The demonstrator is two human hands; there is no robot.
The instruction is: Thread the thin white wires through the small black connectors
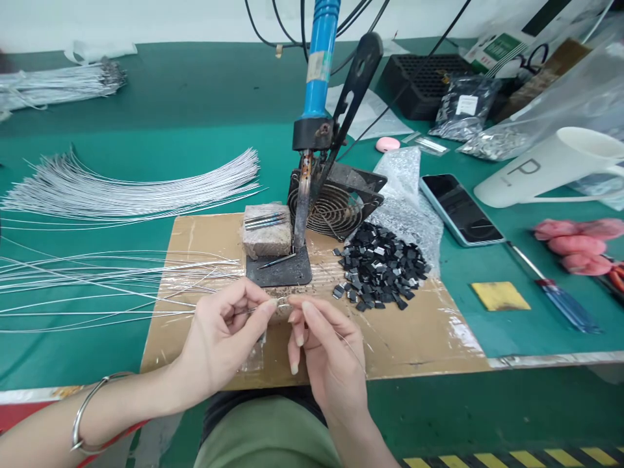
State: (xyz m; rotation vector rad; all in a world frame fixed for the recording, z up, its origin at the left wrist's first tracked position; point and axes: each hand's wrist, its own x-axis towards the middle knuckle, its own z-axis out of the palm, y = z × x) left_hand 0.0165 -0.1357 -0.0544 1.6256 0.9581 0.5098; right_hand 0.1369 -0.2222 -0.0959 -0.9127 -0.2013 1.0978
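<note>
In the head view, my left hand (229, 325) is closed, thumb and fingers pinching a thin wire. Facing it, my right hand (334, 344) pinches a fine metallic wire (355, 352), whose tail curves down past the palm. The fingertips almost meet over the cardboard sheet (414, 338); what lies right between them is too small to make out. Just beyond stands a soldering iron (322, 65) with a blue handle, its tip end pointing down over a dark metal plate (280, 270). Several loose white wires (97, 279) spread out left of my left hand.
Beyond the hands are a block (266, 237) with metal rods, a small fan (336, 208) and a pile of small black parts (383, 266). A wire bundle (146, 188) lies left. To the right are a phone (461, 209), a mug (546, 169), a screwdriver (565, 302) and a yellow sponge (500, 296).
</note>
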